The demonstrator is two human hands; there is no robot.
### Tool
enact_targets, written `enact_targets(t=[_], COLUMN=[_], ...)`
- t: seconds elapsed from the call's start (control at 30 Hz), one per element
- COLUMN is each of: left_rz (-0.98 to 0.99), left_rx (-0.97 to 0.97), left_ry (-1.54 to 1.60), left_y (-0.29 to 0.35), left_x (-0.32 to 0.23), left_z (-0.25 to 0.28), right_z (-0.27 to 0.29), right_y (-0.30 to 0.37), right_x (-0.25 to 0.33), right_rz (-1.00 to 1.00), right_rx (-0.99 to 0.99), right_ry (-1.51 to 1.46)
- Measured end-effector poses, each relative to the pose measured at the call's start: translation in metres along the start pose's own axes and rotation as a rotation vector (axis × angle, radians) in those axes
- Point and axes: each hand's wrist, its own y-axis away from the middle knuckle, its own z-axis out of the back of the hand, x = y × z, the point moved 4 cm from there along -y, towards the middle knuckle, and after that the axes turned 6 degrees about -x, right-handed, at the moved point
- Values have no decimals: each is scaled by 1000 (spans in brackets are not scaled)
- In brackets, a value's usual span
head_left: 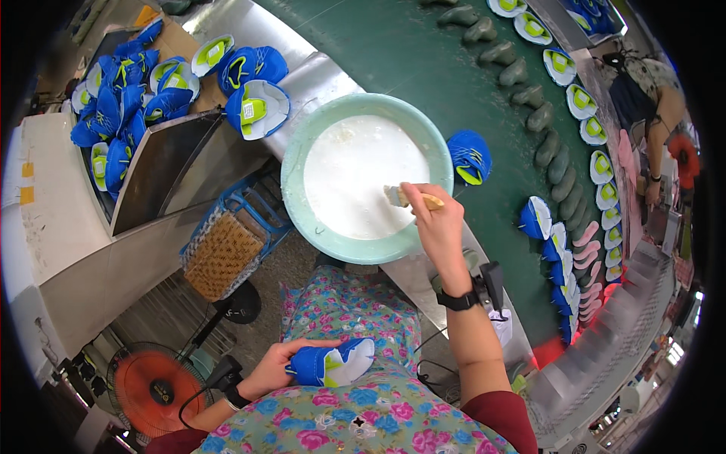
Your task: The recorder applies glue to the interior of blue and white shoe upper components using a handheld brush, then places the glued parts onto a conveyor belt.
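Note:
My right hand [439,225] grips a wooden-handled brush [431,202], its bristles over or touching the white liquid [355,170] in a pale green basin [293,193]. Low by my lap, my left hand [266,372] is closed on a blue shoe upper [306,366] with a white and lime-green inside. Just right of the basin lies another blue shoe upper [470,157]. A blue and white upper [257,110] sits on the metal ledge at the basin's upper left. My floral apron [355,303] spreads below the basin.
Blue uppers [121,98] are heaped in a bin at left. A green conveyor belt [378,45] carries rows of dark foot-shaped lasts [560,163], uppers [581,101] and pink insole-like pieces [590,233]. A woven-topped stool [223,257] and orange fan [155,390] stand lower left. Another person's arm [662,136] shows far right.

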Motion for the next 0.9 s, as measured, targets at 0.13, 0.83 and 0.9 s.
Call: enact_targets(t=[0.13, 0.83, 0.9], left_rz=[-75, -559, -639], left_rx=[-191, -259, -286], left_ry=[52, 375, 262], left_y=[-23, -166, -166], left_x=[13, -78, -78], left_z=[57, 99, 100], right_z=[-48, -2, 3], right_y=[-3, 36, 47], right_x=[-27, 37, 51], right_rz=[7, -412, -428], right_rx=[-58, -54, -41], right_ry=[65, -285, -372])
